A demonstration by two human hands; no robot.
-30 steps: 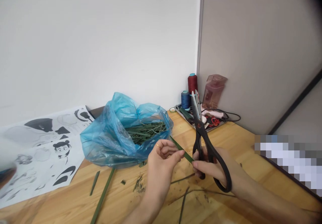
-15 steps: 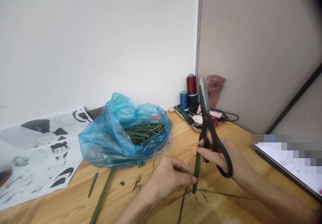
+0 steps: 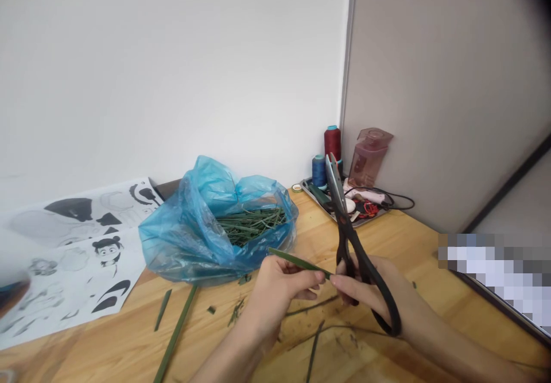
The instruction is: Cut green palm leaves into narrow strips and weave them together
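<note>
My left hand (image 3: pixel 286 285) pinches a flat green leaf strip (image 3: pixel 297 260) between thumb and fingers, its free end pointing up to the left. The thumb and finger of my right hand (image 3: pixel 365 282) hold the strip's other end. Black-handled scissors (image 3: pixel 361 251) also hang in my right hand, handle loops around the fingers and blades pointing up, nearly closed and away from the strip. A blue plastic bag (image 3: pixel 172 251) stands beyond my left hand, with many thin green strips (image 3: pixel 253 225) inside it.
Loose strips (image 3: pixel 176 331) and scraps lie on the wooden table (image 3: pixel 120 348). A metal tray (image 3: pixel 368 220) with thread spools (image 3: pixel 319 173) and small tools sits at the back, beside a pink container (image 3: pixel 371 156). Printed sheets (image 3: pixel 81 262) lie left, a partly pixelated screen device (image 3: pixel 495 297) right.
The leaf strip has turned from near upright to slanting left, and my left hand has moved up along it. The scissors have tilted and shifted slightly left and down.
</note>
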